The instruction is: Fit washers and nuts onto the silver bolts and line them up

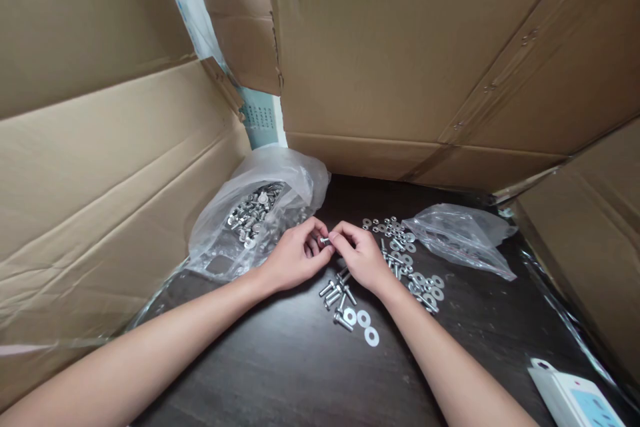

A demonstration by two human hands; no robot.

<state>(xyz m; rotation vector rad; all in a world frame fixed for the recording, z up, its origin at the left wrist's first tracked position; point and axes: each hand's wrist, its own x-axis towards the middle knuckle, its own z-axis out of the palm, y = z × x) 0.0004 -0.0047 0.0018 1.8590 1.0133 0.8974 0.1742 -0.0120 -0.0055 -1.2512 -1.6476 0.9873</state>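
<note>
A small metal bolt point(325, 240) shows between my two hands, close above the dark table point(240, 360). My left hand point(295, 252) has its fingers curled around one end of it. With thumb and forefinger, my right hand point(359, 255) pinches the other end; the fingers partly hide what is on it. Just below my hands lies a group of loose bolts point(333, 293), with a few flat washers point(364, 319) beside them. Right of my right hand, more bolts, washers and nuts point(400, 247) are scattered.
At the left, a clear plastic bag point(300, 170) lies open, holding many bolts point(255, 213). A second plastic bag point(460, 233) rests at the right. Cardboard walls point(400, 47) surround the table on the sides and back. A white box-like object point(570, 390) sits at the lower right.
</note>
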